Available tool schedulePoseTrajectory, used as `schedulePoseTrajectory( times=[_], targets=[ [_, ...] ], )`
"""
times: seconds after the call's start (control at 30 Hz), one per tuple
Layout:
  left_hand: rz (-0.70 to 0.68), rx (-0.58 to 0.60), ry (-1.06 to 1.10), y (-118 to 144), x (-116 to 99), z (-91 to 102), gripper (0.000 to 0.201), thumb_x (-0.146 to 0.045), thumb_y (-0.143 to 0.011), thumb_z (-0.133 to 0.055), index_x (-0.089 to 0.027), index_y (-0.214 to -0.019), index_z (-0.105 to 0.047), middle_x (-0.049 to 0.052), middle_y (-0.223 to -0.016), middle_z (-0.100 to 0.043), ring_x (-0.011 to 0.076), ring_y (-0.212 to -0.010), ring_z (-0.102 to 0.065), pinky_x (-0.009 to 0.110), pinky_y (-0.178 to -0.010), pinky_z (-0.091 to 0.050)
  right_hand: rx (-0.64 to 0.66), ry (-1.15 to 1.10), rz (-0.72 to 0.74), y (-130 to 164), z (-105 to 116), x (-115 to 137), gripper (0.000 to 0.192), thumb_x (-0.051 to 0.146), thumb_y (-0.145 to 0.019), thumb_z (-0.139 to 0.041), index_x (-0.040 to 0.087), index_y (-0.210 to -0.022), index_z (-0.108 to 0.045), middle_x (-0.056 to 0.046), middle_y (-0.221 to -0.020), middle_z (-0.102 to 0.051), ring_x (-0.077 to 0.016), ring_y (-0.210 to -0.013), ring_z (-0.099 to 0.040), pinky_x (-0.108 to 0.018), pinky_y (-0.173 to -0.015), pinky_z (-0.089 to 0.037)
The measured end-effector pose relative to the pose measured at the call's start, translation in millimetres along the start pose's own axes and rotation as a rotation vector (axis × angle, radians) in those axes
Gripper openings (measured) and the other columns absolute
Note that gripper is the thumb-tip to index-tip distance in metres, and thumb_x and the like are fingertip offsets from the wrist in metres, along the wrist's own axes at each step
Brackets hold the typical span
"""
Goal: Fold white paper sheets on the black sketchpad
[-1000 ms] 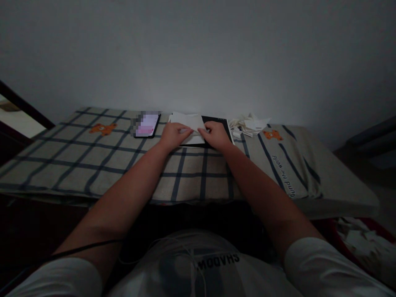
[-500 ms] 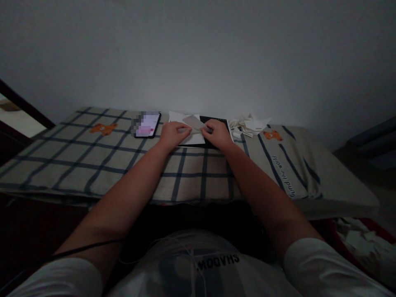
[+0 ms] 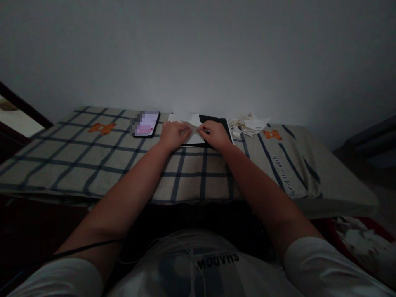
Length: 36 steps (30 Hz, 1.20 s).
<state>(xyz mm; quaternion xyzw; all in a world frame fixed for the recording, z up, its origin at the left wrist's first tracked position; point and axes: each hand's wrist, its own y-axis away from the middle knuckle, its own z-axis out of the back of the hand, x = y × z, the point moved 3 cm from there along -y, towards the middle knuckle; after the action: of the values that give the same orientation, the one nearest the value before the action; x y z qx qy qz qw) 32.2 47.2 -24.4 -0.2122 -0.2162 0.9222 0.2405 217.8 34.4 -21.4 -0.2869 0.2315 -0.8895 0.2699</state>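
My left hand (image 3: 175,135) and my right hand (image 3: 214,133) face each other over the middle of the cloth-covered table. Between them is a small piece of paper (image 3: 192,126), pinched by the fingertips of both hands. Beneath lie white sheets (image 3: 195,139) on a flat black board or folder (image 3: 221,121) with a pale edge. My wrists partly cover its near side. Just right of my right hand sits a heap of folded paper pieces (image 3: 247,123).
A phone (image 3: 145,125) with a lit screen lies left of my hands. The checked tablecloth (image 3: 123,165) covers the table, which stands against a grey wall (image 3: 198,53). Below the table's right end is a red container (image 3: 332,235) full of paper scraps (image 3: 361,243).
The fingertips have drawn slightly closer together. The pinched paper, which stuck up as a grey flap, now lies lower and shows less between the hands.
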Motion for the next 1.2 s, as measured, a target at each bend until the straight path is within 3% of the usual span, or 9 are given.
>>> schedulePoseTrajectory(
  times=[0.3, 0.53, 0.7, 0.87, 1.03, 1.2],
  targets=[
    [0.037, -0.05, 0.079, -1, 2, -1.0, 0.022, -0.038, -0.089, -0.066, -0.025, -0.09, -0.083, 0.008, -0.094, -0.081, 0.0279, -0.097, -0.072, 0.044, -0.094, -0.046, -0.023, 0.052, -0.025, 0, 1, 6, 0.029, 0.034, -0.093, -0.06, 0.02, -0.068, -0.057, -0.005, -0.077, -0.061, -0.0191, -0.075, -0.053, -0.032, -0.072, -0.036],
    [0.024, -0.055, 0.105, -1, 1, -1.1, 0.024, -0.042, -0.089, -0.066, -0.024, -0.087, -0.082, 0.007, -0.094, -0.081, 0.0273, -0.098, -0.072, 0.046, -0.1, -0.043, -0.132, 0.027, -0.168, -2, 4, -3, 0.035, 0.036, -0.093, -0.06, 0.021, -0.063, -0.052, -0.001, -0.065, -0.053, -0.0168, -0.065, -0.047, -0.032, -0.066, -0.034],
    [0.058, -0.065, 0.147, 0, 3, 2.7, 0.024, -0.039, -0.09, -0.064, -0.024, -0.093, -0.083, 0.007, -0.098, -0.08, 0.027, -0.098, -0.072, 0.043, -0.097, -0.044, -0.076, -0.027, -0.039, -1, 2, -6, 0.023, 0.039, -0.091, -0.067, 0.019, -0.079, -0.065, -0.006, -0.084, -0.066, -0.0212, -0.083, -0.056, -0.034, -0.079, -0.041],
    [0.066, -0.067, 0.133, -1, 7, 0.7, 0.028, -0.04, -0.092, -0.06, -0.023, -0.099, -0.082, 0.009, -0.104, -0.08, 0.0261, -0.102, -0.071, 0.04, -0.095, -0.044, -0.054, 0.065, -0.001, -1, -2, -10, 0.006, 0.022, -0.089, -0.064, 0.019, -0.084, -0.067, -0.01, -0.095, -0.068, -0.0256, -0.097, -0.056, -0.038, -0.09, -0.041],
    [0.033, -0.008, -0.031, 0, 6, -5.6, 0.028, -0.031, -0.091, -0.057, -0.024, -0.104, -0.081, 0.01, -0.103, -0.08, 0.0314, -0.103, -0.071, 0.047, -0.097, -0.04, -0.028, 0.09, 0.004, -1, -2, -4, 0.011, 0.02, -0.091, -0.059, 0.019, -0.087, -0.069, -0.011, -0.096, -0.07, -0.0259, -0.096, -0.057, -0.038, -0.09, -0.041],
    [0.049, -0.024, -0.019, 2, 0, -3.4, 0.026, -0.044, -0.09, -0.064, -0.025, -0.093, -0.082, 0.008, -0.092, -0.08, 0.0292, -0.092, -0.072, 0.046, -0.097, -0.04, 0.041, 0.032, 0.075, 0, -4, 5, 0.016, 0.022, -0.096, -0.057, 0.019, -0.095, -0.072, -0.009, -0.101, -0.072, -0.0241, -0.1, -0.058, -0.036, -0.092, -0.041]
  ],
)
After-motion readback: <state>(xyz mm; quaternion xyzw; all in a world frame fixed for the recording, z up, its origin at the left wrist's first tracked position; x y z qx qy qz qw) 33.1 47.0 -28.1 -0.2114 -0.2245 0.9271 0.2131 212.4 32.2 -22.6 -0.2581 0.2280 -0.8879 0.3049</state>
